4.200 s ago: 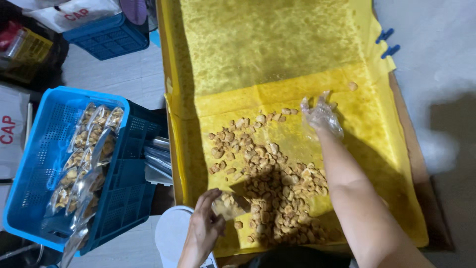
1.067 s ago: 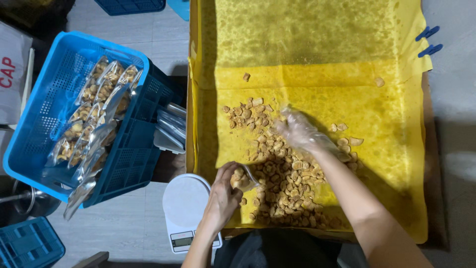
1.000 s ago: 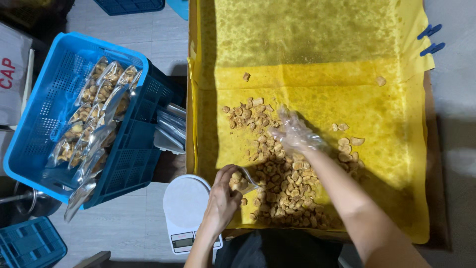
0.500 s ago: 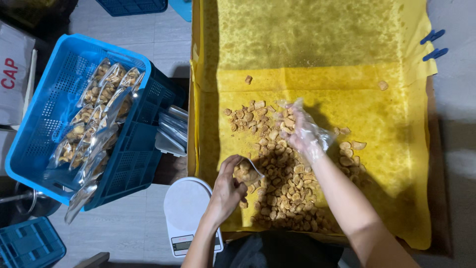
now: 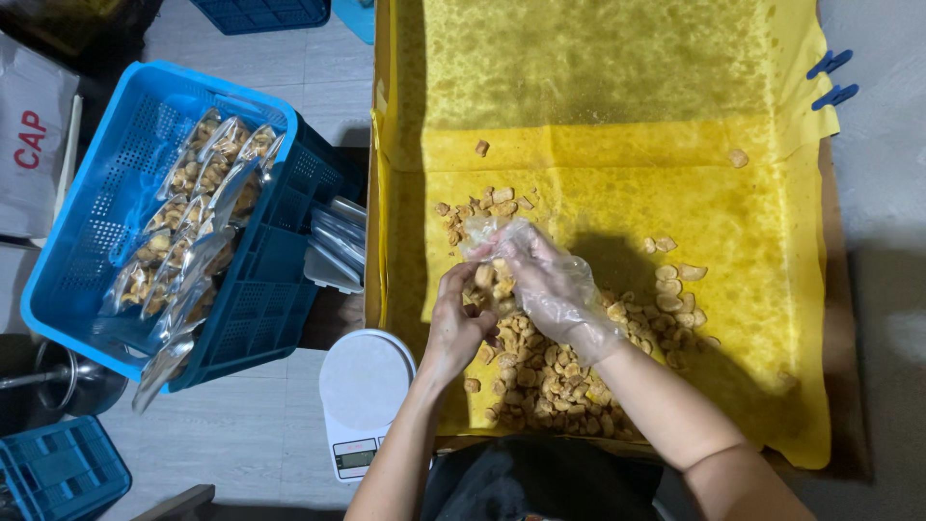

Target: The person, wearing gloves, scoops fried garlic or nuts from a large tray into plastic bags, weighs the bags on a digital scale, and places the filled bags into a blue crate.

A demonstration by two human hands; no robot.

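Two hands meet over the snack pile (image 5: 550, 371) in the head view, the only view. Risk, as a judgement: pieces could drop past the small clear bag (image 5: 485, 234) held between the hands, since its mouth looks narrow and limp; a slack grip could let the bag sag and spill back onto the yellow sheet (image 5: 617, 116).

Left hand (image 5: 458, 323): bare, fingers curled and closed around the bag's lower part, with pale pieces showing at the fingertips.

Right hand (image 5: 550, 285): in a clear glove, fingers bent and bunched together at the bag's mouth, apparently pinching pieces; what exactly it grips I cannot tell.

The bag sits above the pile's near-left edge. A white scale (image 5: 365, 386) lies just left of the sheet; filled packets lie in the blue crate (image 5: 106, 222).
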